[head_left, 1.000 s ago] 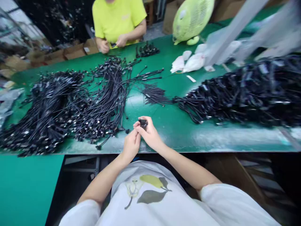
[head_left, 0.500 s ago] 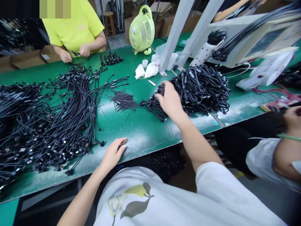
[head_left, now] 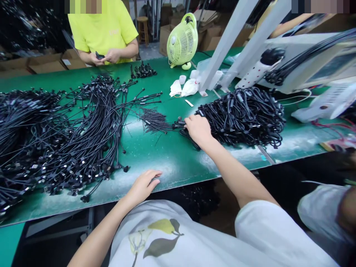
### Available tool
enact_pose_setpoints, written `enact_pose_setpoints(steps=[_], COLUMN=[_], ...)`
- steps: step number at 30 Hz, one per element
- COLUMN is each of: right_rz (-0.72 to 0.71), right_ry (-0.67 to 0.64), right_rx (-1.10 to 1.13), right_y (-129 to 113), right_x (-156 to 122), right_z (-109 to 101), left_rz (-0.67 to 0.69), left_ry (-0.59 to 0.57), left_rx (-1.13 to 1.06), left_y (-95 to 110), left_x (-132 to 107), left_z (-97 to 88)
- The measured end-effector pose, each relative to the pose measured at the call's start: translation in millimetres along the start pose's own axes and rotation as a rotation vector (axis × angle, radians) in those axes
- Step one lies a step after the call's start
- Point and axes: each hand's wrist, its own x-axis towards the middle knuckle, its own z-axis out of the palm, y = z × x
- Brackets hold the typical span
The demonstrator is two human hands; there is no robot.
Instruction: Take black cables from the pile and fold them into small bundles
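Note:
My right hand [head_left: 198, 129] lies over the left end of a big pile of coiled black cables [head_left: 244, 115]. Its fingers curl down around the cable ends there; the fingertips are partly hidden, so how many cables they hold does not show. My left hand [head_left: 144, 185] rests near the front edge of the green table [head_left: 172, 163], fingers loosely stretched and nothing in them. Between the hands and the back of the table is a small heap of thin black ties [head_left: 154, 120], close to the left of the right hand's fingers.
Long straight black cables [head_left: 94, 129] cover the table's left side. At the back stand a green fan [head_left: 182, 42], white bags [head_left: 190, 88] and grey posts [head_left: 230, 40]. A person in a yellow shirt [head_left: 104, 29] works opposite; another person's sleeve [head_left: 322, 204] is at right.
My right hand has come down and slightly nearer onto the left end of the coiled cable pile, its fingers more closed. My left hand stays at the table edge. The view has shifted a little.

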Motion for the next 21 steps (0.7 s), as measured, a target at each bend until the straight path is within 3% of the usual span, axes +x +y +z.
enact_pose_setpoints(steps=[5, 10, 12, 15, 18, 21], right_rz=[0.026, 0.303, 0.353, 0.3, 0.281, 0.255], right_ry=[-0.046, 0.097, 0.149, 0.188, 0.251, 0.342], right_rx=[-0.01, -0.057, -0.069, -0.053, 0.002, 0.053], right_y=[2, 21, 22, 16, 13, 16], right_x=[7, -3, -8, -12, -14, -14], right_z=[1, 0, 2, 7, 12, 18], left_rz=[0.004, -0.025, -0.008, -0.005, -0.111, -0.26], left_ry=[0.003, 0.122, 0.206, 0.354, 0.519, 0.564], left_rx=[-0.073, -0.037, 0.045, 0.284, 0.637, 0.868], left_y=[-3, 4, 10, 10, -8, -37], left_x=[-3, 0, 1, -1, -14, -31], left_z=[-1.0, -24.5, -46.2, -90.0, -135.9, -173.1])
